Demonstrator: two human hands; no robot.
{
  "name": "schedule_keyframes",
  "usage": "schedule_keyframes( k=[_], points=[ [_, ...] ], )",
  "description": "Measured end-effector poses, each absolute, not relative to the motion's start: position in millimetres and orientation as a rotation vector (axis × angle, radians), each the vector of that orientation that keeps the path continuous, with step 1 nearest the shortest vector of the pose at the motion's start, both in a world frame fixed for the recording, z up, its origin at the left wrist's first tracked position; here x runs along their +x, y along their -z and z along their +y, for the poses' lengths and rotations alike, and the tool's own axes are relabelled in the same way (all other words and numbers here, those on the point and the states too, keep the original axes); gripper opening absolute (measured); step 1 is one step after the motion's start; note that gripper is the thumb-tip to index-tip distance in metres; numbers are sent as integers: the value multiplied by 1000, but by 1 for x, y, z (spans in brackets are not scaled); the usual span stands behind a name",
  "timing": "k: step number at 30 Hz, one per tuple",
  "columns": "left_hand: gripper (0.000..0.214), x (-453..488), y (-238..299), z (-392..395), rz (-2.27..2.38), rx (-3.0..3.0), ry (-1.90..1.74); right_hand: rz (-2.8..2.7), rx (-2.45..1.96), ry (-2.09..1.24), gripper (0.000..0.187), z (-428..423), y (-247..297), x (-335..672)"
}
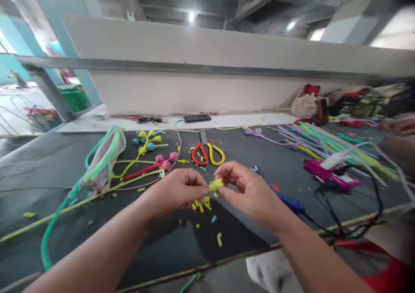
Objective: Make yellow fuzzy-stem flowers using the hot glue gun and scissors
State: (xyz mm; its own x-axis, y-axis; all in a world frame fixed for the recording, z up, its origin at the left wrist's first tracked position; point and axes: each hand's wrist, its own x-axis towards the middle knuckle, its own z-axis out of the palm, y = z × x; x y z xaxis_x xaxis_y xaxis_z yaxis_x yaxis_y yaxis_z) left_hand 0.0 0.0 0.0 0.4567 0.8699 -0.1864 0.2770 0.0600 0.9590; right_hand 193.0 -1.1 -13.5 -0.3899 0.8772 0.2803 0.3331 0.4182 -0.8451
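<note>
My left hand [177,191] and my right hand [248,188] meet over the dark table [48,167], fingers pinched together. Between their fingertips is a small yellow-green crumpled piece [216,184], held by both hands. Short yellow and blue offcuts [203,205] lie on the table just below it. Scissors with one red and one yellow handle [207,153] lie a little beyond the hands.
At the left lie a bundle of green and pink cords [103,159] and stems with yellow, blue and pink buds [152,152]. Coloured strips [324,143], a magenta tool [326,174] and black cables [350,215] fill the right. A blue-handled tool [292,203] sits behind my right wrist. Another person's hand [398,126] shows at far right.
</note>
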Motion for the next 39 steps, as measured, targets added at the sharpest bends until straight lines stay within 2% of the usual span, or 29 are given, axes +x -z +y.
schedule_keyframes(
  k=[15,17,22,27,39],
  points=[
    [24,-2,4,3,944,1307,-672,-1770,-862,-1274,37,1,6,202],
    [23,-4,3,4,911,1253,-687,-1770,-909,-1199,34,5,8,203],
    [22,-10,-3,8,831,1128,-756,-2049,-1352,-766,7,13,19,194],
    [20,-13,-4,10,834,1144,-769,-2244,-1412,-595,15,14,33,178],
    [19,-13,11,14,849,1245,-778,-2425,-1523,-522,11,10,32,170]
  ],
)
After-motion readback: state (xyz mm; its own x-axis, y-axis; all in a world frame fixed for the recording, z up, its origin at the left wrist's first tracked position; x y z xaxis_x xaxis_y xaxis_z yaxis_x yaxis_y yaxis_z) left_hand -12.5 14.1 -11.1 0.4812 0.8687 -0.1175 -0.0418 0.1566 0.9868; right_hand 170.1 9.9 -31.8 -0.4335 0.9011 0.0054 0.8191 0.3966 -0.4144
